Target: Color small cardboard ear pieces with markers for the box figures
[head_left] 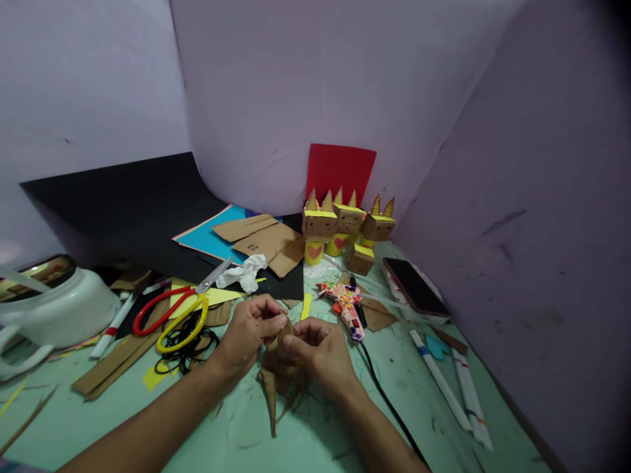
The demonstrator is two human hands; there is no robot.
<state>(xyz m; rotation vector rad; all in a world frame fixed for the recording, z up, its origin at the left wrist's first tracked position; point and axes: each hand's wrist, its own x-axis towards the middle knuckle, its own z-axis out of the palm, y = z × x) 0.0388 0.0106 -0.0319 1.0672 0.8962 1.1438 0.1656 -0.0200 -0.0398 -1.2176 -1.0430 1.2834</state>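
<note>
My left hand and my right hand meet over a small brown cardboard piece just above the pale green table. Fingers of both hands are pinched closed on the cardboard's upper part. Pointed strips of the same cardboard hang down below my hands. Red and yellow handled scissors lie to the left of my left hand. A patterned glue gun lies just right of my right hand, its black cord running toward me.
Three cardboard box figures with pointed ears stand at the back before a red sheet. Flat cardboard pieces, blue paper, black sheet, crumpled white paper, a white container at left, a phone and glue sticks at right.
</note>
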